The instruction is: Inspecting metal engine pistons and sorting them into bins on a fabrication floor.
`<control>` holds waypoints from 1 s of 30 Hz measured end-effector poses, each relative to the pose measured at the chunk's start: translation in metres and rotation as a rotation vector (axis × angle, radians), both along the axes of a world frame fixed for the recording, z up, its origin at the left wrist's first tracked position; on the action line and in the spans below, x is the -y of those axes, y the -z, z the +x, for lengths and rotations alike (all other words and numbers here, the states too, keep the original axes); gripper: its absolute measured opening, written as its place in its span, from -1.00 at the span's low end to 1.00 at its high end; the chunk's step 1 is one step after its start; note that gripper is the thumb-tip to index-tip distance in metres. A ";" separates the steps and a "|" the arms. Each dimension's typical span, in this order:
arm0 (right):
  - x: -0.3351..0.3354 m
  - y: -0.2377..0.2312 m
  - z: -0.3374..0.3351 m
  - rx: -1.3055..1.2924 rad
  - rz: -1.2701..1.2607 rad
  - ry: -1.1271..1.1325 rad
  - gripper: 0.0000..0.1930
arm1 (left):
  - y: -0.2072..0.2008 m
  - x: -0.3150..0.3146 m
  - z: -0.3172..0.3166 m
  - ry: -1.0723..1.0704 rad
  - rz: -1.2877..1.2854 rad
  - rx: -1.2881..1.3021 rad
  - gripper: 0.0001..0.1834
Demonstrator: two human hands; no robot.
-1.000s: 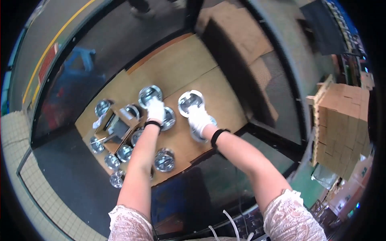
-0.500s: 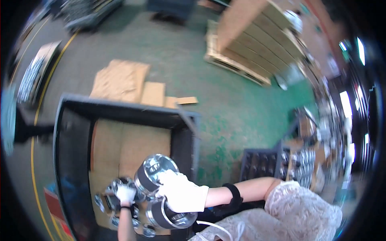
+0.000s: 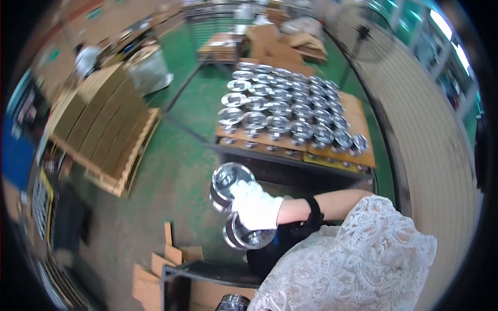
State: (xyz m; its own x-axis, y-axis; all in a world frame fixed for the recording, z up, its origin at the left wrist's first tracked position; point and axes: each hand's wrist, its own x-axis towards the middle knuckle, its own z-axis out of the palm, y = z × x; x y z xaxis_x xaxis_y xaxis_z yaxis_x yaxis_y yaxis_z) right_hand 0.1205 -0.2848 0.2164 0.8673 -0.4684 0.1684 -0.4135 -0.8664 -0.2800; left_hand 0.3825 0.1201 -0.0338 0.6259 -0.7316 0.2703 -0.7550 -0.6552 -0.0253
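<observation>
In a white glove, my right hand [image 3: 254,206] is closed on two shiny metal engine pistons. The upper piston [image 3: 224,181] shows its round open end and a dark band on its side. Below it, the second piston [image 3: 248,234] lies tilted against the glove's underside. Both hang over the floor, clear of the bin's edge. Another piston [image 3: 233,302] shows partly at the bottom edge, above the bin; what supports it is hidden. My left hand is out of the picture.
Ahead on the right, a dark metal crate holds rows of upright pistons [image 3: 278,123] on cardboard sheets [image 3: 358,119]. The dark-rimmed bin [image 3: 218,272] is at the bottom. Stacked cartons [image 3: 101,119] stand on a wooden pallet [image 3: 124,179] at left. A person [image 3: 87,61] is farther back.
My view has swung right, from the bin toward the piston rows. My right hand has carried its two pistons out from over the bin. My left hand has left the picture.
</observation>
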 end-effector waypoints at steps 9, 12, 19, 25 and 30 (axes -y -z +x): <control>0.204 -0.051 -0.312 -0.039 -0.044 0.567 -0.72 | -0.109 0.298 -0.076 0.151 0.092 -0.102 -0.88; 0.267 -0.087 -0.398 -0.198 -0.031 0.713 -0.70 | -0.131 0.350 -0.145 0.091 0.177 -0.186 -0.88; 0.435 -0.019 -0.567 -0.305 -0.091 1.032 -0.74 | -0.173 0.411 -0.223 0.193 0.223 -0.227 -0.76; 0.514 0.103 -0.613 -0.445 -0.086 0.887 -0.70 | -0.248 0.529 -0.316 0.248 0.089 -0.560 -0.84; 0.521 0.149 -0.597 -0.409 0.165 0.841 -0.64 | -0.318 0.624 -0.382 0.303 0.064 -0.675 -0.77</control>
State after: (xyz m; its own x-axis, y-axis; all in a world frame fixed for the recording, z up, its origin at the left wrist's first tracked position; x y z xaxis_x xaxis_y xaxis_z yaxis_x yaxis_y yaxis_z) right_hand -0.4767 -0.8062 0.0672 0.2115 -0.9571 -0.1980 -0.9771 -0.2021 -0.0672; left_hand 0.0008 -0.5039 0.2838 0.4088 -0.9001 -0.1504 -0.7672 -0.4282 0.4775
